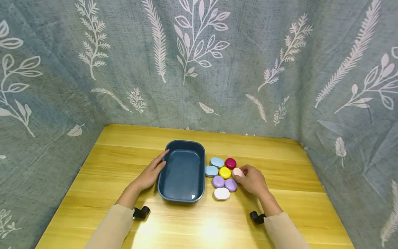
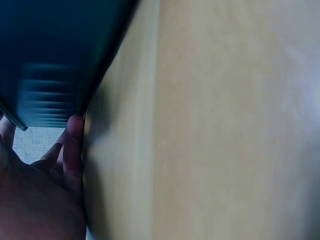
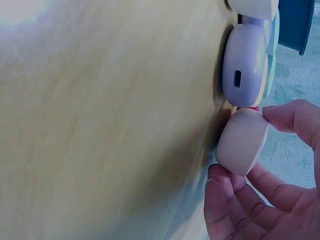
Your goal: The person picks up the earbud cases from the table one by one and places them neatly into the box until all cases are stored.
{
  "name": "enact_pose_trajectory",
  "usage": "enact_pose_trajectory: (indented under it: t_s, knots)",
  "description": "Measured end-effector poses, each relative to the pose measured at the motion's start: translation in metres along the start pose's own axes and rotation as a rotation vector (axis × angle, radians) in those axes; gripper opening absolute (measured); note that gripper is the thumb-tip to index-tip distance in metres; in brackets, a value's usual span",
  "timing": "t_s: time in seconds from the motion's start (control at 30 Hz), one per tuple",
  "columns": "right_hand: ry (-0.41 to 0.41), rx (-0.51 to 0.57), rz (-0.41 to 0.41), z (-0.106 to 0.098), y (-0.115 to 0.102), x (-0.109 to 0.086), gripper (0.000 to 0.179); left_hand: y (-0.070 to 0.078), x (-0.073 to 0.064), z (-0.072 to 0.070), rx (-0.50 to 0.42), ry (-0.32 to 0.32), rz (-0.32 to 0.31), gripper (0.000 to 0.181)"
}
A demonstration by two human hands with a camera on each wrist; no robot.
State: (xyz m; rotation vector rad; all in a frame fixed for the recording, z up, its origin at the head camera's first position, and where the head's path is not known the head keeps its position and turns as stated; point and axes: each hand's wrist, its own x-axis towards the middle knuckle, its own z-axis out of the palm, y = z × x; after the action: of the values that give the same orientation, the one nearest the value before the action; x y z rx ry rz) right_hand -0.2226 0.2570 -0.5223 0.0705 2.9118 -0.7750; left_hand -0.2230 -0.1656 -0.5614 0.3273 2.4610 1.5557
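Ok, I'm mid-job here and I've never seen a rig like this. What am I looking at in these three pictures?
There is no machine: a person works with two bare hands. The wide picture comes from a camera worn on the head, looking forward and down. The other two come from cameras on the wrists, each looking at its own hand's work.

On the wooden table stands a dark blue tray. To its right lie small rounded pieces: two light blue pieces, a dark red piece, a yellow piece, two purple pieces and a white piece.

The left hand rests against the tray's left side. The right hand pinches a pink piece, seen close up in the right wrist picture.
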Motion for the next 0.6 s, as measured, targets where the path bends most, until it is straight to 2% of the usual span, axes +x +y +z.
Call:
enact_pose_trajectory:
  t_s: [0.33,0.6]
  knots:
    - [0.023,0.037,-0.019,-0.004,0.003,-0.004,0.052,-0.001,0.000,0.000,-0.001,0.000,-0.003,0.050]
    - [0.027,0.076,-0.049,-0.007,-0.003,-0.011,0.049,0.010,-0.004,-0.003,-0.043,-0.029,-0.005,0.049]
